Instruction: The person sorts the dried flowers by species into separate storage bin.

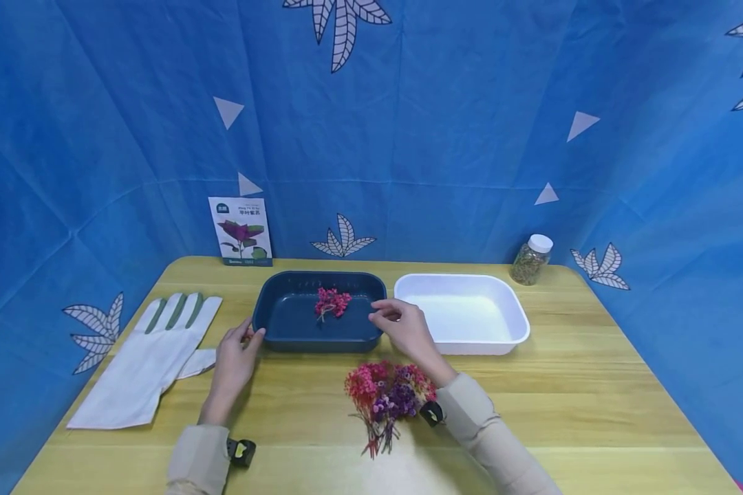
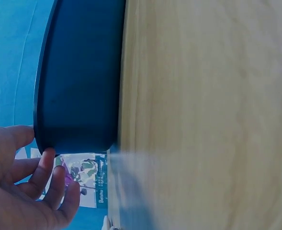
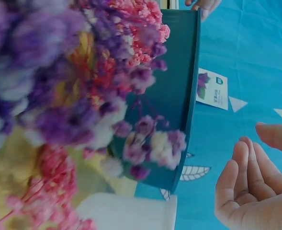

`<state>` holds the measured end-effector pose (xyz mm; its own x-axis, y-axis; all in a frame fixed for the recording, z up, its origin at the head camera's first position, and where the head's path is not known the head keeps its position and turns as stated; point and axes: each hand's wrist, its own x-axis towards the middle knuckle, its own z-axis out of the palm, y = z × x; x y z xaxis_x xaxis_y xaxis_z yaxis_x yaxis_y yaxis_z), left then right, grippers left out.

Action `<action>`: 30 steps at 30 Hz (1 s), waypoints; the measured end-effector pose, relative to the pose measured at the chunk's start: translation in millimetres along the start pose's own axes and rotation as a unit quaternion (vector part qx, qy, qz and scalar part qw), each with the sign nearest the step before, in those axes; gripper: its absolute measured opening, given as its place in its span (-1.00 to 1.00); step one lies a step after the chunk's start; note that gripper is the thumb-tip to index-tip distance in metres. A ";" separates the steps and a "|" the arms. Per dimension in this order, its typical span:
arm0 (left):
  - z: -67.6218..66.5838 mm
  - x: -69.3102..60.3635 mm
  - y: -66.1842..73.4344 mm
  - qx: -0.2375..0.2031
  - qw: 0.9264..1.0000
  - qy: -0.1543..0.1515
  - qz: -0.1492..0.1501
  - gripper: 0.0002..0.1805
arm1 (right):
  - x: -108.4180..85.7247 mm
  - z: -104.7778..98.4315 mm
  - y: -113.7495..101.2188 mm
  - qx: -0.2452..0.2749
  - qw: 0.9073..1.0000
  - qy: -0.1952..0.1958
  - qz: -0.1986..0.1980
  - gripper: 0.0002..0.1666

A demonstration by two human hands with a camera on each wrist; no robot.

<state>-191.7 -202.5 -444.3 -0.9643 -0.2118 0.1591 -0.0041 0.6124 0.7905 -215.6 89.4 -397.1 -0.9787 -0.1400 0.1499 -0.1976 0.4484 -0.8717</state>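
Touching the blue tray [image 1: 319, 346] with a loosely spread left hand [image 1: 234, 361] and poising the right hand [image 1: 406, 330], with thumb and fingers parted, near the pink sprig [image 1: 332, 301] inside.

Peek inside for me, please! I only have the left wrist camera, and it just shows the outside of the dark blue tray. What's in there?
Observer: In the head view, a small bunch of pink flowers lies inside the dark blue tray.
Operator: Ooh, pretty! Are there any more?
Observer: Yes, a bigger bunch of pink, red and purple flowers lies on the wooden table in front of the tray.
Operator: Is somebody picking one up with the hand I can't see?
Observer: The right hand looks empty in the right wrist view, with no flower between its thumb and fingers.
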 end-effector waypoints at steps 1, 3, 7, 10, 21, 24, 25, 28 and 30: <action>0.0 0.0 -0.2 -0.001 1.000 0.000 0.000 -0.45 | -1.8 -1.6 1.4 -0.002 1.000 0.005 0.001 -0.70; 0.0 0.1 -0.7 -0.003 1.000 -0.003 -0.001 -0.45 | -5.7 -4.7 4.3 -0.002 1.000 0.017 -0.002 -0.70; -0.1 0.3 -1.2 -0.006 1.000 -0.005 -0.001 -0.44 | -14.9 -12.6 10.3 -0.004 0.999 0.038 -0.009 -0.72; 0.2 0.1 -1.4 -0.007 1.000 -0.004 0.003 -0.44 | -23.3 -20.1 15.5 -0.008 0.998 0.053 -0.011 -0.74; 0.0 -4.5 -3.0 -0.002 1.000 0.003 0.007 -0.46 | -60.3 -39.6 34.7 -0.021 0.996 0.080 0.038 -0.76; 0.1 -3.4 -2.3 -0.003 1.000 0.003 0.007 -0.46 | -68.4 -43.6 38.7 -0.031 0.995 0.082 0.041 -0.73; 0.1 -2.9 -1.9 -0.003 1.000 0.002 0.006 -0.46 | -70.9 -45.0 40.0 -0.033 0.995 0.080 0.043 -0.71; 0.1 -1.1 -1.2 -0.003 1.000 -0.002 0.003 -0.45 | -79.1 -49.1 44.5 -0.042 0.995 0.077 0.051 -0.65; -0.3 -0.7 -0.8 -0.003 1.000 -0.005 0.002 -0.45 | -84.6 -51.5 47.9 -0.044 0.994 0.076 0.061 -0.61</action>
<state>-190.9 -203.1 -444.8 -0.9669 -0.2021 0.1555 0.0007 0.6077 0.7942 -145.1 168.3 -427.5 -0.9914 0.0529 0.1194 -0.0734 0.5309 -0.8442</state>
